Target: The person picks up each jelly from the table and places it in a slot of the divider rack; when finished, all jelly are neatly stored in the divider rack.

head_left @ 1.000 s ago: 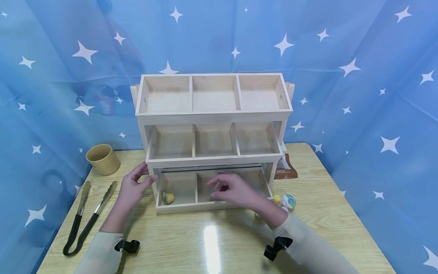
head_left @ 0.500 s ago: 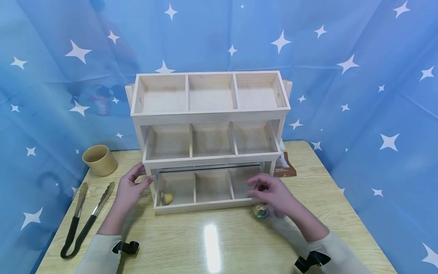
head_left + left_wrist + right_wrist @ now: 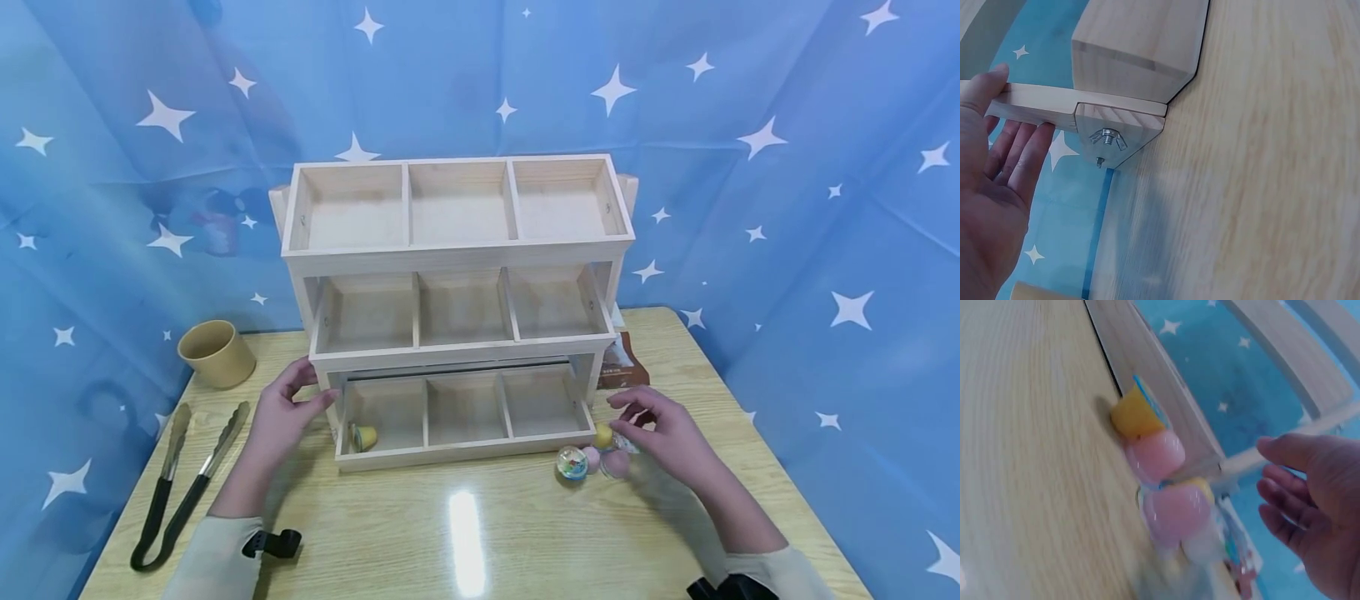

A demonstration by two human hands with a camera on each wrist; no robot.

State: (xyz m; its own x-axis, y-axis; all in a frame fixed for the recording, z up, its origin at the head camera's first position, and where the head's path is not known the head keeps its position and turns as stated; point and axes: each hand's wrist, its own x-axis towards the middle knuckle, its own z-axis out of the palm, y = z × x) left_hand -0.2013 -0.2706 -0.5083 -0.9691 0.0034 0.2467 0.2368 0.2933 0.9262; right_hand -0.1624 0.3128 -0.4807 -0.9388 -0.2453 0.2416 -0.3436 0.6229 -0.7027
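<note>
A three-tier wooden rack [image 3: 459, 260] with divided trays stands in the middle of the table. My left hand [image 3: 281, 412] grips its left side post, thumb on one side and fingers on the other, as the left wrist view shows. A small yellow jelly cup [image 3: 364, 437] lies on its side in the bottom tray's left compartment. My right hand [image 3: 667, 429], holding nothing, hovers with loosely bent fingers over several jelly cups beside the tray's right corner. Among them are a yellow cup [image 3: 1132, 415], a pink cup [image 3: 1175, 512] and one with a printed lid [image 3: 572, 463].
A tan mug [image 3: 217, 354] stands at the back left. Black-handled tongs [image 3: 176, 500] lie spread on the table's left side. Behind the rack's right foot is a brown and white packet [image 3: 622, 367]. A blue star-patterned curtain [image 3: 465, 83] hangs around the table.
My right hand has moved right, from over the bottom tray's middle, past its right compartment, to the jelly cups. My left hand keeps its grip on the post.
</note>
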